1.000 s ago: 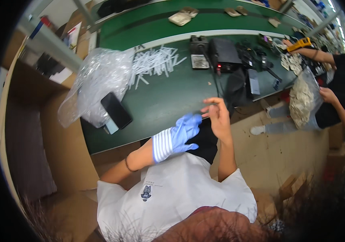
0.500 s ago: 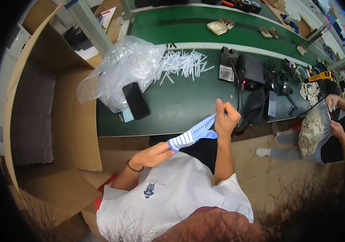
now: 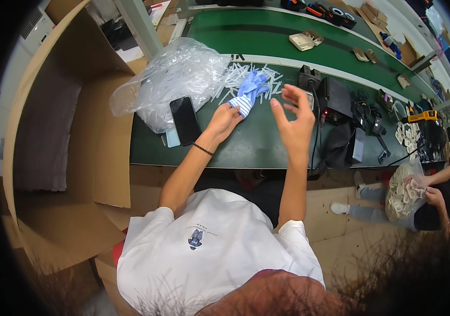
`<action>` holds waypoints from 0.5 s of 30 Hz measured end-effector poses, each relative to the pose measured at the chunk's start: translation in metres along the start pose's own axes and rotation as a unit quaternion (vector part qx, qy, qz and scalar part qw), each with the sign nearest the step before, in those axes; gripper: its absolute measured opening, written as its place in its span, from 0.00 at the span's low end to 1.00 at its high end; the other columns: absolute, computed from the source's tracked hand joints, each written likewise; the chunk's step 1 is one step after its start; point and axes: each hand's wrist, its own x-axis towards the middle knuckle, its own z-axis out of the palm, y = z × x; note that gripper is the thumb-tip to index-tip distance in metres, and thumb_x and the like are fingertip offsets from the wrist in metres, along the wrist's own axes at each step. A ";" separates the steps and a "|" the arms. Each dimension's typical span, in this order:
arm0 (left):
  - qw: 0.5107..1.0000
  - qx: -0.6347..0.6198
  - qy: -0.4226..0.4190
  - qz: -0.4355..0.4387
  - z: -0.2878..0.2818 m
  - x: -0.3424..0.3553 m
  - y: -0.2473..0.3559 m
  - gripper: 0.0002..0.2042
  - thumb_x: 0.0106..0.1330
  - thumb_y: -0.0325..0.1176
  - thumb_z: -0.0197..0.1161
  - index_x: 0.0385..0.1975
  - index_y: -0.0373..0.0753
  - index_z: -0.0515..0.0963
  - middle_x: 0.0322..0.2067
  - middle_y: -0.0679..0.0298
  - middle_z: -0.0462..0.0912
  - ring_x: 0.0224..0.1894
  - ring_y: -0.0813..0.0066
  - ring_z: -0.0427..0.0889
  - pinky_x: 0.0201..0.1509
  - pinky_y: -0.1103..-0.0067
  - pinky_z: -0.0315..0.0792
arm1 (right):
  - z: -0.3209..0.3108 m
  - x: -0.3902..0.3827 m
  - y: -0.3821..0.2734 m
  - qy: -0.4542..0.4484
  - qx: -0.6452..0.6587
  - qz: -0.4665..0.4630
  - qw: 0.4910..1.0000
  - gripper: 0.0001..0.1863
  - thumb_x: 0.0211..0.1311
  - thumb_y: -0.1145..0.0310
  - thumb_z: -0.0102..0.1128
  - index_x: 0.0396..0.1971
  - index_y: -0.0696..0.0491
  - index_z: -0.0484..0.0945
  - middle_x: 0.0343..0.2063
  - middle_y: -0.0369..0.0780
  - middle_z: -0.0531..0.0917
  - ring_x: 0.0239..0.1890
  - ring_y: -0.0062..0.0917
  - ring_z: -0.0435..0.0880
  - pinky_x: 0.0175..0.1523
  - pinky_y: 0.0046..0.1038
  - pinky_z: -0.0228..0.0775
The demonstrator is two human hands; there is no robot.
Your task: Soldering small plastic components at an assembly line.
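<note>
A blue glove with a blue-and-white striped cuff (image 3: pixel 248 94) hangs from my left hand (image 3: pixel 224 120), whose fingers pinch the cuff. The glove's fingers point away from me, over a pile of thin white strips (image 3: pixel 275 84) on the green bench. To its right, my right hand (image 3: pixel 294 118) is raised with fingers apart and curved, holding nothing. Left of the glove lies a black phone (image 3: pixel 185 120) on the bench, beside a clear plastic bag (image 3: pixel 177 73).
A large open cardboard box (image 3: pixel 104 137) stands at my left. Black powered units (image 3: pixel 333 98) with cables sit right of my right hand. At far right, a co-worker's hands (image 3: pixel 429 188) are at a clear bag of pale parts (image 3: pixel 401 195). A green conveyor (image 3: pixel 246 34) runs behind.
The glove has moved forward over the white strips, still in my left hand. My right hand has let go of it and opened. The co-worker's hands have shifted on their bag.
</note>
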 end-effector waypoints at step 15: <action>0.931 0.226 -0.024 0.284 -0.014 -0.172 0.060 0.17 0.81 0.27 0.55 0.67 0.31 0.74 0.55 0.54 0.84 0.55 0.69 0.86 0.61 0.71 0.80 | 0.087 0.031 0.056 -0.082 0.015 -0.038 0.996 0.19 0.71 0.73 0.66 0.60 0.60 0.81 0.52 0.48 0.88 0.55 0.36 0.87 0.64 0.34 0.73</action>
